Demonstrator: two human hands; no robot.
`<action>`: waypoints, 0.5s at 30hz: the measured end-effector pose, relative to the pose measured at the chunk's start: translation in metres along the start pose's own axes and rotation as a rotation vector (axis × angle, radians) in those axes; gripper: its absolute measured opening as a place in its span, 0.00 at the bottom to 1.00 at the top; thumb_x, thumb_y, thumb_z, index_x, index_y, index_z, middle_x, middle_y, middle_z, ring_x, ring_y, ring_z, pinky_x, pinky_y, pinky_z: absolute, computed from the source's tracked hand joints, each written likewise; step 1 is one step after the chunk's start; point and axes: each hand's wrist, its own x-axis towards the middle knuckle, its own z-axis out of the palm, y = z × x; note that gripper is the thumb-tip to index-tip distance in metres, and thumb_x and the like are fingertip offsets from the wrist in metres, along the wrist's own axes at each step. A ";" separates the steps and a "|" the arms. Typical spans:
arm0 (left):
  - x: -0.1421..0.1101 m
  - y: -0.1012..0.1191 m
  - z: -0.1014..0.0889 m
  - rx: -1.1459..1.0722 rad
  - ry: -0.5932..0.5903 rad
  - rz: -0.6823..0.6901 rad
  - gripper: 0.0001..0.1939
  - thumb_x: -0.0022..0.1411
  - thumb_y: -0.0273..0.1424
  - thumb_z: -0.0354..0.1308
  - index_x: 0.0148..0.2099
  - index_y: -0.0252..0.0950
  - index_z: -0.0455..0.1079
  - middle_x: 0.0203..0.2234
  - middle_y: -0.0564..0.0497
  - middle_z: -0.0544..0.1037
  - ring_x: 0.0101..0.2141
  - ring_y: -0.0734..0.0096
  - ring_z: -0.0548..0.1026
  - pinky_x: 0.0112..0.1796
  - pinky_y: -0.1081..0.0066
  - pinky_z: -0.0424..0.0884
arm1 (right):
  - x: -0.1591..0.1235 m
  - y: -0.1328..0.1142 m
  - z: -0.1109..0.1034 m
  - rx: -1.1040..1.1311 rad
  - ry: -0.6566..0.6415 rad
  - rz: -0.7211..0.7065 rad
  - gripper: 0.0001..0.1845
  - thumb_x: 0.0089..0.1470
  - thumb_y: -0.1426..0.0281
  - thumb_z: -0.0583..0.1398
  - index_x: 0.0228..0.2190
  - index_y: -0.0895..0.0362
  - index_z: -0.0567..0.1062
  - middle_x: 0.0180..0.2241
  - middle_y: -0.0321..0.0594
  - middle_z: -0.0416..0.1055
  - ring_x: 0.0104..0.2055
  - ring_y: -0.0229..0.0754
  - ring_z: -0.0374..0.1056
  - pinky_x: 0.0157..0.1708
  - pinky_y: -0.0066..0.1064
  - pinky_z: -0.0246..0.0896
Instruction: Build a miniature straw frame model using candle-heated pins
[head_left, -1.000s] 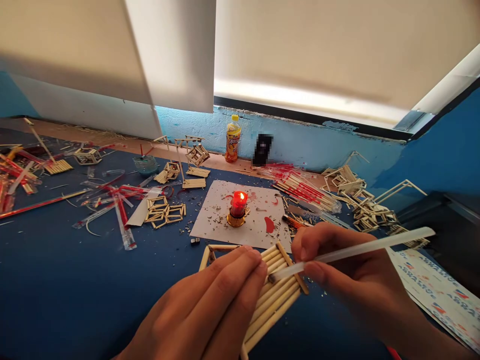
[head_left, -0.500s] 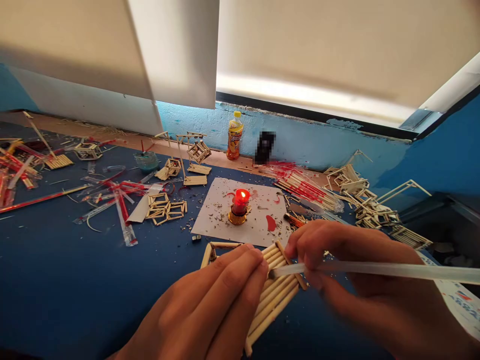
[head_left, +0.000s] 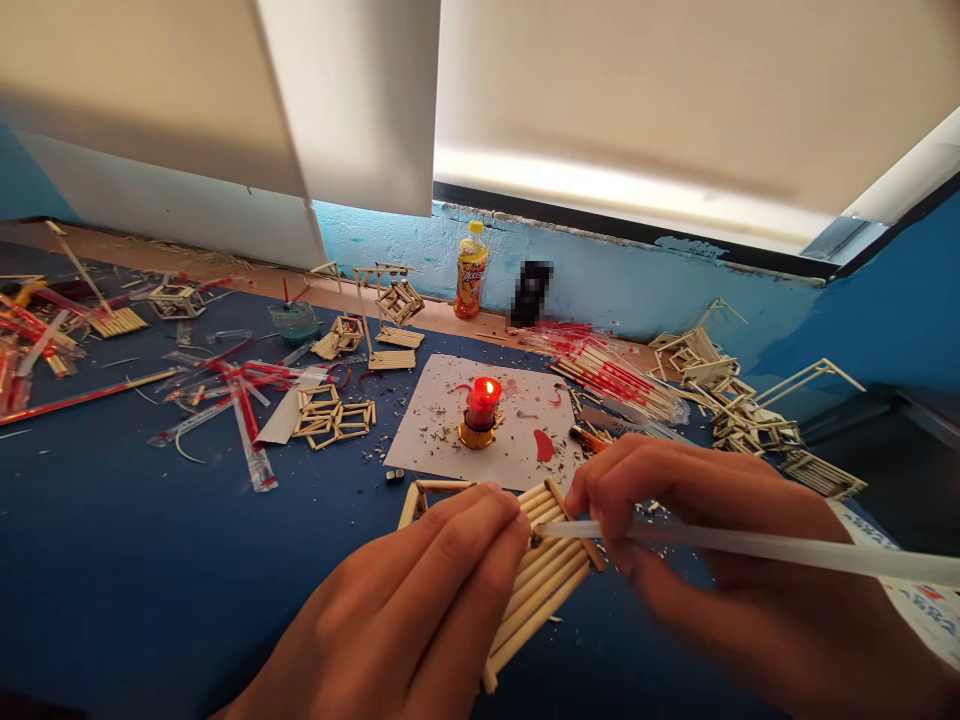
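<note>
My left hand (head_left: 427,590) is closed on a small model made of thin wooden sticks (head_left: 551,575), a slatted panel with crosspieces at its ends; the hand covers part of it. Between the fingers of my right hand (head_left: 697,530) is a long translucent white stick, like a glue stick (head_left: 757,546). Its darkened tip touches or nearly touches the slats beside my left fingertips. Behind the panel, a lit red candle (head_left: 484,400) in a gold holder stands on a white sheet (head_left: 427,420) strewn with bits.
Red plastic packets (head_left: 247,420) and stick frames (head_left: 334,415) litter the blue table at left. A drink bottle (head_left: 471,270) stands by the wall. Bundled red-and-wood sticks (head_left: 615,375) and more stick models (head_left: 750,420) lie at right.
The panel and both hands have shifted slightly up and left. The white stick's tip now sits a little higher on the slats, and both hands keep their hold.
</note>
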 end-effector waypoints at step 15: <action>0.014 -0.017 -0.008 -0.229 -0.051 -0.141 0.21 0.63 0.19 0.55 0.57 0.36 0.72 0.53 0.52 0.79 0.51 0.78 0.77 0.59 0.84 0.64 | 0.015 0.015 0.011 0.238 0.030 -0.010 0.10 0.56 0.78 0.61 0.33 0.49 0.74 0.35 0.32 0.77 0.36 0.38 0.74 0.34 0.23 0.69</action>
